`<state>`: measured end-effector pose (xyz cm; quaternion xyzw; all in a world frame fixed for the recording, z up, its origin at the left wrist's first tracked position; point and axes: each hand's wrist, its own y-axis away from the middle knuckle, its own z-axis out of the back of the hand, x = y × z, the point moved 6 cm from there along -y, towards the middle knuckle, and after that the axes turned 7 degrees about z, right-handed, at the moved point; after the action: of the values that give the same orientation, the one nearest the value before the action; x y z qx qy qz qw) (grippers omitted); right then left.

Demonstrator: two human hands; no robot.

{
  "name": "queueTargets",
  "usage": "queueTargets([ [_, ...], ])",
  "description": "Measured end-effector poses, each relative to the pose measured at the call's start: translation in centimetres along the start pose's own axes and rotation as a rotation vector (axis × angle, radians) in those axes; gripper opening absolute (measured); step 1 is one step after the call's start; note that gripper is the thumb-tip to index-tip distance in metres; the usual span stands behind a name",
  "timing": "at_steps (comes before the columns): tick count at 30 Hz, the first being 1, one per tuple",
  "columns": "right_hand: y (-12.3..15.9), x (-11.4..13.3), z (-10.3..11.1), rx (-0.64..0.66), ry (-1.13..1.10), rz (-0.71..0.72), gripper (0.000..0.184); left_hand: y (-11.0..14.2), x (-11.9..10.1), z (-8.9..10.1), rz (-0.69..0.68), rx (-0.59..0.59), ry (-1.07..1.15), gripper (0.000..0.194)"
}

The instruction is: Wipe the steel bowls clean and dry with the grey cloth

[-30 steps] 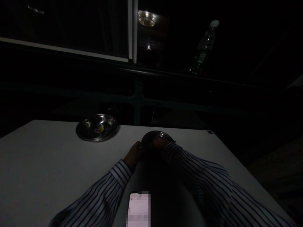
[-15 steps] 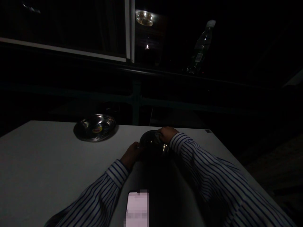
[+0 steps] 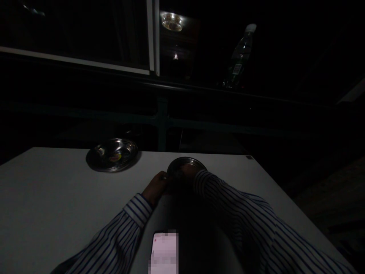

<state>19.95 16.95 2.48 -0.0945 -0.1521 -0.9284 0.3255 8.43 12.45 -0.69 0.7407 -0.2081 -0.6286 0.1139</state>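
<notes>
A shiny metal plate with a raised rim lies near the far edge of the white table, mostly in shadow. My left hand grips its left rim, thumb on top and fingers closed. Over the inside of the same plate reaches my right hand, bent downward. A faint greyish patch shows by its fingertips; darkness hides what it is. To the left sits a stack of metal plates, the top one with a yellow and red sticker.
A lit phone lies on the white table close to me. Beyond the table, a clear bottle with a white cap stands on a dark ledge by a window frame. A dark rail runs behind the table.
My right hand has moved from the plate's far right rim down and left into its inside. My left hand keeps its hold on the left rim.
</notes>
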Motion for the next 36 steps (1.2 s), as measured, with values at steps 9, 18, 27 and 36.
queueTargets([
  [9, 4.2, 0.7, 5.7, -0.058, -0.153, -0.046, 0.023, 0.0, 0.0, 0.1, 0.015, -0.027, 0.008, 0.032],
  [18, 12.1, -6.3, 7.4, -0.336, 0.029, -0.389, 0.049, 0.4, -0.2, 0.1, 0.031, -0.045, -0.035, 0.041],
  [27, 12.0, -7.1, 1.1, -0.318, -0.198, -0.485, 0.039, 1.2, -0.9, -0.7, 0.016, -0.077, -0.066, 0.043],
  [36, 11.8, -7.4, -0.3, -0.326, -0.351, -0.460, 0.036, 1.2, -0.8, -0.6, 0.034, -0.063, -0.045, 0.032],
])
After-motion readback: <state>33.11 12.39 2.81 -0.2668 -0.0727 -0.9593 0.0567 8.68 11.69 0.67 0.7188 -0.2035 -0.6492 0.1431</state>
